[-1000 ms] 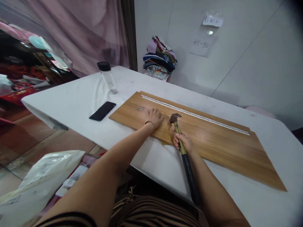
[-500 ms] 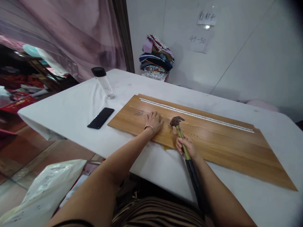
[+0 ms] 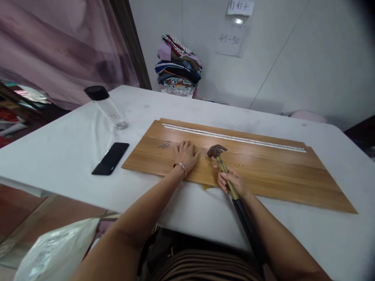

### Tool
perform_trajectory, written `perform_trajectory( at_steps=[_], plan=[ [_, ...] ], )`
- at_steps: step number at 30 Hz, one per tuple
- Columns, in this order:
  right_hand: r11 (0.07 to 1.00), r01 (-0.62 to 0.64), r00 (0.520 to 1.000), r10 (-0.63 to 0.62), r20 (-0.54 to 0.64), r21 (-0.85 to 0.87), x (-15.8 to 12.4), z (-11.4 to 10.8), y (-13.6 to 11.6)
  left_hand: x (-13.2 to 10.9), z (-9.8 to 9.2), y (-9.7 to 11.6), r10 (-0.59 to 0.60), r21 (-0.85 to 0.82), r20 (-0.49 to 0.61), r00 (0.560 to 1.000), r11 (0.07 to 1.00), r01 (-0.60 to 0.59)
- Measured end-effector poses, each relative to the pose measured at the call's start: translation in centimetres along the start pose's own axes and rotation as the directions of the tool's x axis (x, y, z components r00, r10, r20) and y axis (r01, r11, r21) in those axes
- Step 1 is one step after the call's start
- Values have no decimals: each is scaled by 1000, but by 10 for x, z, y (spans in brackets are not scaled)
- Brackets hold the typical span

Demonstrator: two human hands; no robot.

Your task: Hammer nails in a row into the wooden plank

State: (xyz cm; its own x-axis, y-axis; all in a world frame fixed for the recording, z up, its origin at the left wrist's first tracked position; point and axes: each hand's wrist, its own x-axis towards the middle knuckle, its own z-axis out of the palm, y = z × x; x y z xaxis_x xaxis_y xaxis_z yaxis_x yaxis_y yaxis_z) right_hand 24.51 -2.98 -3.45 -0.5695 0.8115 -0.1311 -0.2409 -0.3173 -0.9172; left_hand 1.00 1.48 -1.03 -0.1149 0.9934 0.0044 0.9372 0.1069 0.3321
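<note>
My left hand (image 3: 186,156) lies flat on the wooden board (image 3: 281,175), its fingers spread and a bracelet round the wrist. Just left of it is a small group of nails (image 3: 164,144). My right hand (image 3: 231,180) is wrapped round the yellowish upper handle of a claw hammer (image 3: 217,150); the black grip runs back along my forearm. The rusty hammer head is over the board, to the right of my left hand. A row of small dark holes or nail heads (image 3: 234,164) shows beside it. What lies under the hammer head is hidden.
Two white measuring strips (image 3: 234,138) run along the board's far side. A black phone (image 3: 110,158) and a tilted-looking clear bottle (image 3: 109,109) are left on the white table (image 3: 140,105). Folded clothes (image 3: 178,66) are stacked by the wall. A plastic bag (image 3: 58,249) sits below the table.
The camera view has turned a little, so the bottle and phone appear farther left and closer. Both hands stay nearly in place on the board and hammer.
</note>
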Motion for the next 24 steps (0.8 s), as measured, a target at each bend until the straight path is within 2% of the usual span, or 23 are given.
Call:
perform_trajectory(
  at_steps=[8,14,24],
  plan=[
    [999,28,999,-28,-25,-15,-1,0,-1,-2,6,-2,83,-36,-5,997,996,-83],
    [996,39,994,-47,-96,-77,-2,2,-4,-1,4,-1,131,-85,-8,991,988,-131],
    [984,16,979,-51,-199,-175,-11,7,-7,3,3,-2,94,-270,-59,994,957,-107]
  ],
)
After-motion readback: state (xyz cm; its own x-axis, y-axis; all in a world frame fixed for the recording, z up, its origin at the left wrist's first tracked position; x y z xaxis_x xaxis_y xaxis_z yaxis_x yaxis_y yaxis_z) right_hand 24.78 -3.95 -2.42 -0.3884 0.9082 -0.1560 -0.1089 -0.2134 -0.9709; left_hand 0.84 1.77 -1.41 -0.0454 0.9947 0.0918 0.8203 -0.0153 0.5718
